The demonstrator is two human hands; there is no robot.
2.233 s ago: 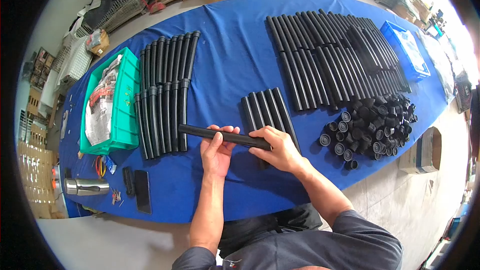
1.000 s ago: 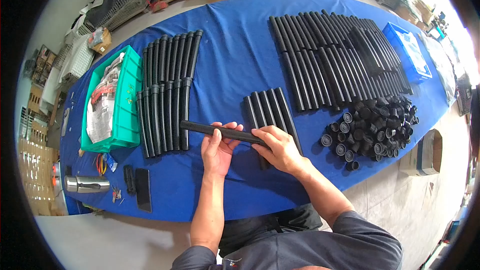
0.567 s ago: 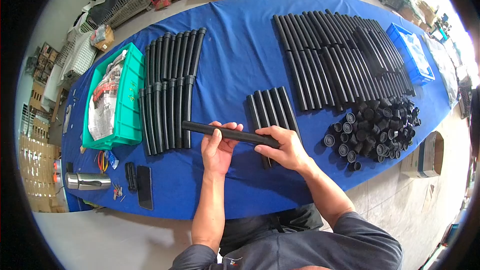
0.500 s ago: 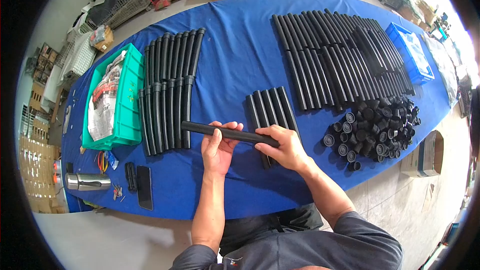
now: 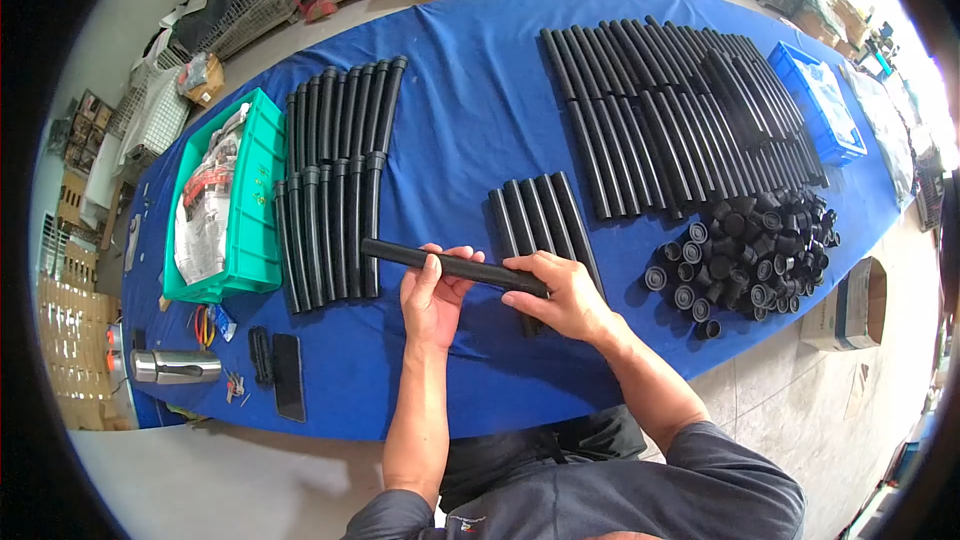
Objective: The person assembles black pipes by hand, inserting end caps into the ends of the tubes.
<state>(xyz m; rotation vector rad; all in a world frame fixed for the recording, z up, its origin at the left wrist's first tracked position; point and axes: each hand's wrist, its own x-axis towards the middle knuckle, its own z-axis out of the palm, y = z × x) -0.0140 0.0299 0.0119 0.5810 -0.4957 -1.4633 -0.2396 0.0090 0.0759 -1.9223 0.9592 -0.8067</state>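
A black tube (image 5: 455, 267) lies nearly level across both hands above the table's front part. My left hand (image 5: 432, 300) grips it left of its middle, thumb on top. Around its right end my right hand (image 5: 560, 295) is closed, hiding part of that end. Just behind my right hand, several loose black tubes (image 5: 540, 215) lie side by side. To the right is a heap of black caps (image 5: 745, 255). Rows of tubes with collared ends (image 5: 330, 180) lie on the left, and a larger stock of plain tubes (image 5: 680, 115) at the back right.
The blue cloth (image 5: 470, 90) covers the table. A green crate (image 5: 255, 210) with paper stands left, a blue bin (image 5: 820, 105) at the right. Near the front left lie a steel flask (image 5: 175, 366), a dark phone (image 5: 289, 377), a black case (image 5: 261, 355) and keys (image 5: 235, 385).
My right hand has shifted slightly left along the tube. The tube and my left hand have hardly moved.
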